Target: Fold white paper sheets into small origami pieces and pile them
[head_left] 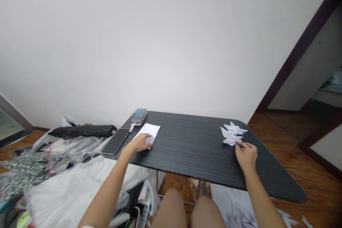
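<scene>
On the left part of the dark table, a stack of white paper (pixel 154 130) lies flat. My left hand (pixel 141 142) rests over its near side, thumb and fingers apart on the sheets. Toward the right end of the table sits a small group of folded white paper pieces with pointed tips (pixel 233 128). At the nearest folded paper piece (pixel 232 139), my right hand (pixel 247 154) pinches the edge between thumb and forefinger, the other fingers curled. The far side of that piece overlaps the others.
A dark-screened phone (pixel 116 141) lies left of the paper stack on the black table (pixel 187 142). Behind it is a blurred-out device (pixel 139 117) with a white cable. Bags and a white bundle (pixel 66 185) crowd the floor at left. More folded white paper (pixel 244 217) lies below the table.
</scene>
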The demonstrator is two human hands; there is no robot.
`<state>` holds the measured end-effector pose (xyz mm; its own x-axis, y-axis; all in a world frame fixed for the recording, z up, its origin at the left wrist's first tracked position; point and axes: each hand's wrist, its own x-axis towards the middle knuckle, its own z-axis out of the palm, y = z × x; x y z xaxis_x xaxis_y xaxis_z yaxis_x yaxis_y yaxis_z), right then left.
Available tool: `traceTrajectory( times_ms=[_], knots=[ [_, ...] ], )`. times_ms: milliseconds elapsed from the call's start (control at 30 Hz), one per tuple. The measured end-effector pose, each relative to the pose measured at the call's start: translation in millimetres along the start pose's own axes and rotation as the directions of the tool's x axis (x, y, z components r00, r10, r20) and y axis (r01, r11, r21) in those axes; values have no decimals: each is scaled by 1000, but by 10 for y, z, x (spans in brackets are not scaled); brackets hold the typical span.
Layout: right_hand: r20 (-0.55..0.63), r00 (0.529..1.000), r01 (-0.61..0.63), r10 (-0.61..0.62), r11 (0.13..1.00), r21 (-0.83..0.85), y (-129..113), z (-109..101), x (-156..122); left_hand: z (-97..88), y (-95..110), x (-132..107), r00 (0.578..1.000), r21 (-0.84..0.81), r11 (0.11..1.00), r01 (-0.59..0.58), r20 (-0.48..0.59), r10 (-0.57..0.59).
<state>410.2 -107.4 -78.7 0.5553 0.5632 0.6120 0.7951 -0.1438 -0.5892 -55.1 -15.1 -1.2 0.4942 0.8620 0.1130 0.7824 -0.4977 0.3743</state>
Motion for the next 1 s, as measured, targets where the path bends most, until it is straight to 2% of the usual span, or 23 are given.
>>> traceTrajectory(
  times_ms=[100,267,400,467,600,667,733,800,867,967,1000],
  knots=[
    [-3,1000,6,-6,1000,5,-1,0,1,25,5,29,1000,-3,1000,18,-14,-18],
    [-6,1000,-9,9,1000,12,4,2,4,-52,-2,31,998,-30,997,65,-6,-65],
    [-3,1000,-21,21,1000,20,-28,-16,1,-71,1,20,1000,2,1000,10,16,-10],
    [-50,998,-28,29,999,27,-63,-32,2,-73,31,19,1000,5,1000,4,-31,-4],
    [-156,988,6,1,999,44,-185,-38,9,-150,195,62,979,-18,1000,-18,-204,14],
    [-126,991,51,-39,994,95,-301,-8,-8,-202,330,132,965,-16,997,-73,-254,67],
    [9,995,96,-99,975,202,-475,46,-59,-217,487,245,954,-18,990,-141,-270,131],
    [235,948,116,-213,923,366,-703,118,-142,-162,652,400,954,-38,978,-204,-233,190],
    [397,864,86,-309,868,490,-956,198,-235,-36,813,583,956,-88,964,-252,-176,234],
    [516,723,94,-459,805,585,-1282,334,-325,216,1029,855,945,-164,931,-327,-61,321],
    [528,699,95,-482,794,600,-1355,386,-329,293,1091,934,936,-199,916,-349,-37,349]
  ],
)
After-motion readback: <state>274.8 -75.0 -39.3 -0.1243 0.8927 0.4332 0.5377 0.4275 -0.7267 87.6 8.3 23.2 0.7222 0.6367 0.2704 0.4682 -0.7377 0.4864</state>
